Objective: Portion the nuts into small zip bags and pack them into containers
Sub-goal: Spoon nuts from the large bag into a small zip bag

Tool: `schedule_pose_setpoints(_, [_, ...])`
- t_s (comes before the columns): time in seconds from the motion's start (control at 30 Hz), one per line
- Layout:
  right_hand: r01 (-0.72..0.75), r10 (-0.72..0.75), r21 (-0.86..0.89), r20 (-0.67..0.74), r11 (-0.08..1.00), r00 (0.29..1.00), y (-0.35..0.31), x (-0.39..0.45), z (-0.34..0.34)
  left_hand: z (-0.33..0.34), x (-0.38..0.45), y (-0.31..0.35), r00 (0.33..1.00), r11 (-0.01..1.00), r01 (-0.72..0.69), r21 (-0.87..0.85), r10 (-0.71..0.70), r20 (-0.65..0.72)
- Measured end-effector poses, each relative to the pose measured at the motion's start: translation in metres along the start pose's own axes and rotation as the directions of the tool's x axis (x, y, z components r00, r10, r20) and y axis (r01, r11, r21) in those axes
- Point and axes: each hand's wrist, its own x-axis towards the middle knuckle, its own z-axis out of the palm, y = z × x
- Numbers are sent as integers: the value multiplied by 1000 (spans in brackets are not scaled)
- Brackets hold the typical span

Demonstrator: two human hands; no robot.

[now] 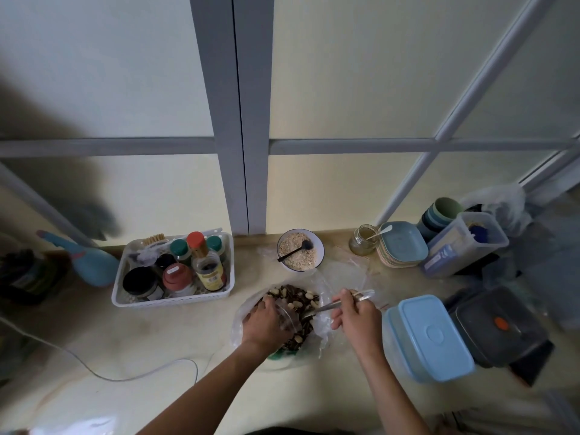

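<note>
Step in hand, as I judge it: scooping mixed nuts (290, 304) out of the big bag (323, 328) into a small zip bag (287, 317). The nuts lie in a heap in the big bag, spread open on the counter (157, 334) in front of the person, below the bowl (300, 250) and left of the blue-lidded container (428, 337). The left hand (266, 324) rests over the heap, fingers curled and gripping the clear zip bag near its mouth; the exact finger placement on the film is hard to read. The right hand (356, 318) pinches the handle end of a metal spoon (337, 304), fingers curled and pressed together around it. The spoon's long axis runs from upper right at the hand down-left to the bowl end, which points at the zip bag's mouth; it lies low, roughly level, just beside the left fingers. To do this well: keep the zip bag's mouth held wide and directly over the heap so spills fall back in, bring the spoon tip inside the mouth before tipping, and take modest scoops. Risk: the thin film may fold shut or slip from the grip. The container is closed and well clear of the hands; packing has not started.
</note>
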Motion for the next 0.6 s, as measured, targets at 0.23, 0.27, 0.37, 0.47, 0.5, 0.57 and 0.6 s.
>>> schedule_pose_setpoints(0.23, [86,-77,-23,255,996,964,-3,-6,6,0,-5,-2,998,993,-64,-99,61,-33])
schedule_pose_setpoints(0.27, [92,-79,-27,318,995,945,-5,-7,6,0,-5,-4,997,988,-74,-134,69,-45])
schedule_pose_setpoints(0.37, [116,-81,-49,458,992,885,-10,-9,6,0,-5,-9,997,977,-58,-206,48,-54])
schedule_pose_setpoints(0.47, [131,-84,-60,494,990,866,-15,-8,4,2,-5,-11,995,964,-58,-259,36,-88])
schedule_pose_setpoints(0.5, [132,-85,-60,496,989,864,-16,-8,3,3,-5,-10,995,963,-60,-264,35,-98])
schedule_pose_setpoints(0.57, [147,-99,-61,489,987,867,-18,-8,2,5,-4,-10,994,959,-63,-276,34,-107])
schedule_pose_setpoints(0.6, [161,-115,-56,478,985,871,-19,-8,1,6,-3,-11,994,955,-64,-288,34,-108])
